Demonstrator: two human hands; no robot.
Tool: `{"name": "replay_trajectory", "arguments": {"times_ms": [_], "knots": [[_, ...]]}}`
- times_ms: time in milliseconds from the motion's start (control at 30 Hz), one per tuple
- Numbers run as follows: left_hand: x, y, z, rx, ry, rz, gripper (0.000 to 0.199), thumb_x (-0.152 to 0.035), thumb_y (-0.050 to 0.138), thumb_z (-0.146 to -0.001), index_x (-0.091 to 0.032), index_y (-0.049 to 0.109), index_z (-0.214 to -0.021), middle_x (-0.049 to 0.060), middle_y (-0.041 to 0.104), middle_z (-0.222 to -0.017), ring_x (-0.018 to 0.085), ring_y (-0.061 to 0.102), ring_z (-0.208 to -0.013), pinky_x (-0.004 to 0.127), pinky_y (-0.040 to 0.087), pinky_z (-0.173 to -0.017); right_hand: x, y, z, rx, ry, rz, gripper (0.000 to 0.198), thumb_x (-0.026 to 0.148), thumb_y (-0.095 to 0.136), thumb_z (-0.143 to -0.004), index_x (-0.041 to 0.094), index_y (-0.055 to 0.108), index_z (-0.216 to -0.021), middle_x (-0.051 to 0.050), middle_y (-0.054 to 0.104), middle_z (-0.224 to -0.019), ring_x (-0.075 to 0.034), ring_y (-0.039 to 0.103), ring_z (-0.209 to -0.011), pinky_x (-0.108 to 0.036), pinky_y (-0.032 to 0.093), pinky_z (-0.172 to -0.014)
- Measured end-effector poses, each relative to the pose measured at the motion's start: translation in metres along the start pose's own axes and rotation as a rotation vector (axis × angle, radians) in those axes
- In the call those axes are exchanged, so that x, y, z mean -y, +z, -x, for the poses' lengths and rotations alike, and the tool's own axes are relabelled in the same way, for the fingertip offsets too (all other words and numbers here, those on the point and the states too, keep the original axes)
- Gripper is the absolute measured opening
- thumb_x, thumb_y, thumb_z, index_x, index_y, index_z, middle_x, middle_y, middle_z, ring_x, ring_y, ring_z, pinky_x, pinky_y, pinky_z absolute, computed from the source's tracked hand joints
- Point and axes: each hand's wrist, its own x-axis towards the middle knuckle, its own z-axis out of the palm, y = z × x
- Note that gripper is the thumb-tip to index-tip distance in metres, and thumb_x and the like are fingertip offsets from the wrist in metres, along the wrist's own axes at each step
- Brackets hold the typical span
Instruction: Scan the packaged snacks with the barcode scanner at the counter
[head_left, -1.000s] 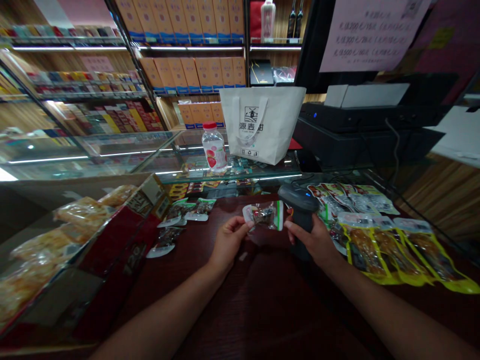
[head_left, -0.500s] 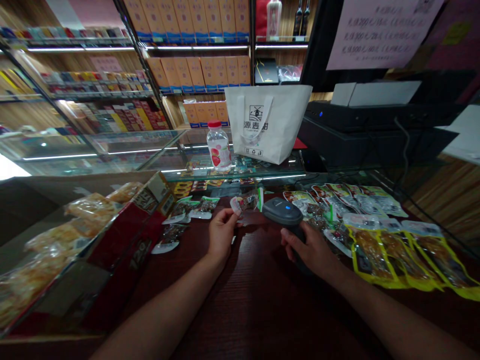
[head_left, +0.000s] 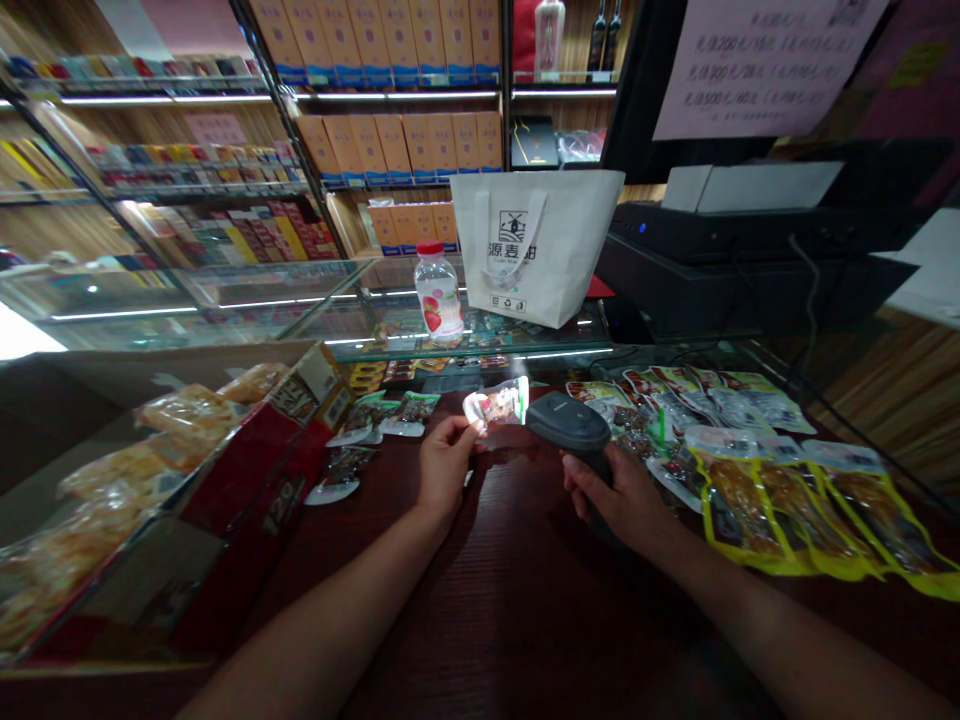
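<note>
Between the thumb and fingers of my left hand (head_left: 448, 462) is one end of a small snack packet (head_left: 501, 402), clear with a white and green edge. Bright light falls on the packet. My right hand (head_left: 611, 490) is wrapped round the handle of a dark grey barcode scanner (head_left: 568, 422), whose head points left at the packet from close by. Similar small packets (head_left: 409, 412) lie left of my left hand. To the right of the scanner are more small packets (head_left: 634, 435) and yellow-edged vacuum packs (head_left: 780, 505) of brown food.
An open carton (head_left: 247, 510) of wrapped bread-like snacks stands at the left. Behind the packets, a glass counter (head_left: 360, 325) carries a red-capped bottle (head_left: 439, 293) and a white paper bag (head_left: 536, 245). A black machine (head_left: 750, 250) with cables stands at the right.
The packet in my left hand is now brightly lit, and the blue light on top of the scanner no longer shows. Both hands have hardly moved.
</note>
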Motion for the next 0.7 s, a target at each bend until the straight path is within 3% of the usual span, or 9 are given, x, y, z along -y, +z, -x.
{"name": "replay_trajectory", "arguments": {"times_ms": [300,467,700], "knots": [[-0.005,0.001,0.006,-0.008,-0.029,0.007,0.028,-0.037,0.075,-0.064,-0.015,0.063,-0.077,-0.001,0.065,-0.072,0.011,0.06,-0.058,0.017,0.042,-0.049,0.001,-0.002,0.0,0.002,-0.047,0.06,0.037,0.055,0.048,-0.094,0.02,0.052,-0.084,0.001,0.059,-0.053,-0.016,0.058,-0.046,-0.029,0.047,-0.054],[0.0,-0.001,0.002,-0.022,0.024,0.046,0.038,-0.041,0.081,-0.061,-0.014,0.066,-0.083,-0.001,0.065,-0.075,0.009,0.06,-0.056,0.017,0.042,-0.05,-0.001,-0.001,0.0,0.007,-0.081,0.059,0.036,0.055,0.048,-0.094,0.021,0.051,-0.082,0.001,0.059,-0.052,-0.016,0.059,-0.048,-0.029,0.049,-0.057],[-0.007,-0.003,0.013,-0.064,0.006,0.178,0.034,-0.032,0.085,-0.061,-0.012,0.064,-0.079,-0.001,0.063,-0.075,0.009,0.063,-0.064,0.02,0.054,-0.063,-0.01,0.004,-0.003,-0.009,0.041,-0.031,0.041,0.059,0.054,-0.09,0.019,0.054,-0.081,0.002,0.059,-0.051,-0.015,0.057,-0.044,-0.026,0.046,-0.051]]}}
